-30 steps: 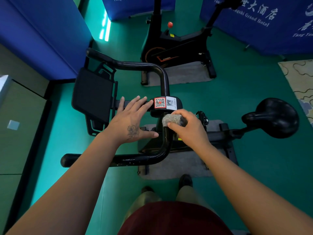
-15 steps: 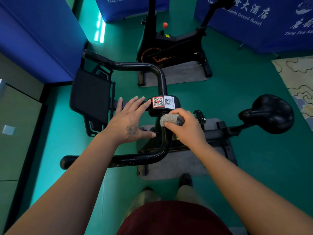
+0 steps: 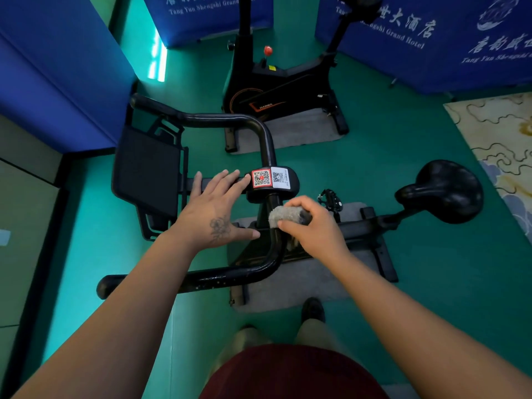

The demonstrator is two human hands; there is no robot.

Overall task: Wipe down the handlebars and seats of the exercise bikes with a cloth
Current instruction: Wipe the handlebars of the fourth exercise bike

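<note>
Wiping the near bike's handlebar (image 3: pixel 260 133), the right hand (image 3: pixel 312 226) pinches a wadded grey cloth (image 3: pixel 283 216) against the bar just below the QR-stickered clamp (image 3: pixel 272 180), while the left hand (image 3: pixel 214 213) lies spread and flat on the crossbar beside it. Best, I'd say, to wrap the cloth round the tube and drag toward the near grip (image 3: pixel 106 286); the saddle (image 3: pixel 444 190) waits, well apart.

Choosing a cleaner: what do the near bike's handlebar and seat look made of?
Handlebar: probably black-painted metal tube, semi-gloss, with pale speckles suggesting chipped coating or grime. Seat: smooth black vinyl or moulded plastic, judging by its soft sheen.
</note>
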